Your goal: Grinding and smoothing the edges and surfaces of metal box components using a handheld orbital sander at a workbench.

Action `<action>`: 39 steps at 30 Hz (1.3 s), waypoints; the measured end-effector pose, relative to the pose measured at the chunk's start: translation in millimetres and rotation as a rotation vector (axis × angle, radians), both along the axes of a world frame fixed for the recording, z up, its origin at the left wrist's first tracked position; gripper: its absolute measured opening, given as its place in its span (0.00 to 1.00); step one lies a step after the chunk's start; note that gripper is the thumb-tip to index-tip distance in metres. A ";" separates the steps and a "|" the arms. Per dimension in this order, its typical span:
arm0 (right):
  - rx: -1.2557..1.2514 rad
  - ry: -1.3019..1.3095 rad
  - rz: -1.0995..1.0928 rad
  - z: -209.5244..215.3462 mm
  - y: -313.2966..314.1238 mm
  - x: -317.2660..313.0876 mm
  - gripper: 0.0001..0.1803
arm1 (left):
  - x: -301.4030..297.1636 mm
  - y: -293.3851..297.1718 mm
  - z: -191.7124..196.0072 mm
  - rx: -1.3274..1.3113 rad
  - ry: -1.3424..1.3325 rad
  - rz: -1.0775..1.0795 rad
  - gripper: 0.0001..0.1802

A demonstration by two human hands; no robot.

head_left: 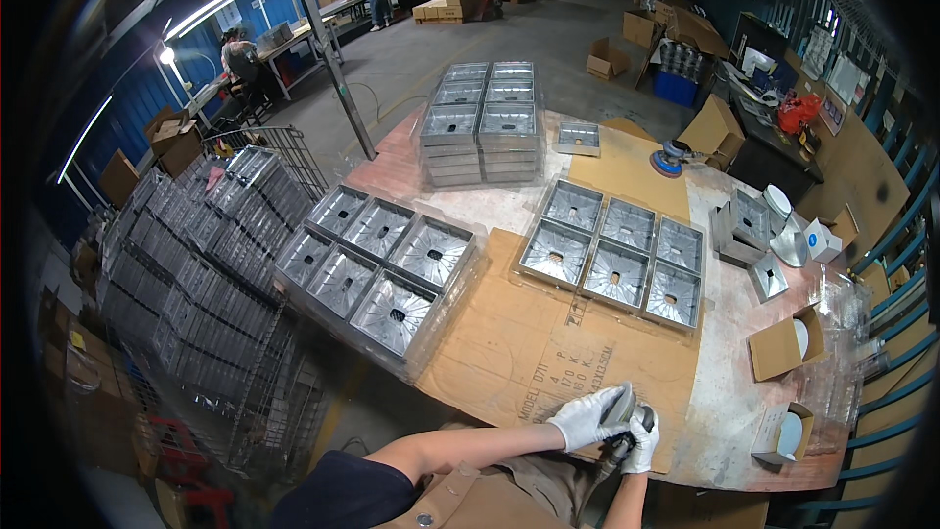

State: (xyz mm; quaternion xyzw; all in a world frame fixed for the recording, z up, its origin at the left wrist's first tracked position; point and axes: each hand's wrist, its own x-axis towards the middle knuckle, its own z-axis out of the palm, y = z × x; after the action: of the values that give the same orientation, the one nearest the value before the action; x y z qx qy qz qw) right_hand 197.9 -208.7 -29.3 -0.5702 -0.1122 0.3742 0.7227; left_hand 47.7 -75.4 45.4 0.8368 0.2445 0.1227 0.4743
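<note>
Both my hands wear white gloves and meet at the near edge of the table. My left hand (587, 418) is closed around a grey metal piece (619, 409), whose full shape my fingers hide. In my right hand (643, 444) is a dark hand tool (621, 447) with a hose running down toward my body. The tool is against or very close to the metal piece; contact cannot be made out. Under and beyond my hands lies a flat cardboard sheet (499, 348). On its far part sits a tray of square metal boxes (615, 272), each with a hole in its bottom.
Another tray of metal boxes (392, 245) stands left, with a tall stack (480, 137) behind. A disc sander (669, 161) and single box (578, 139) lie at the back. Cartons with round discs (786, 345) line the right. A wire cage (215, 245) holds many boxes.
</note>
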 end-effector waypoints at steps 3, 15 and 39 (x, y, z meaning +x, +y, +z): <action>-0.001 -0.006 0.004 -0.8 -0.3 0.4 0.33 | 0.1 -0.2 -1.0 0.006 0.001 0.005 0.48; 0.009 0.003 -0.002 2.8 3.0 -2.1 0.32 | -2.0 2.6 6.4 -0.006 0.020 0.007 0.49; -0.022 0.002 0.059 1.7 2.2 0.2 0.33 | -89.7 110.7 49.0 0.155 -0.043 0.218 0.39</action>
State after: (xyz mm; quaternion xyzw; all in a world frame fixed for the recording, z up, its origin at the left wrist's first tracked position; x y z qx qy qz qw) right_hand 198.2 -206.6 -27.6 -0.5742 -0.1242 0.3972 0.7050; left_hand -42.0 35.3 94.4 0.8366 0.3136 0.2102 0.3970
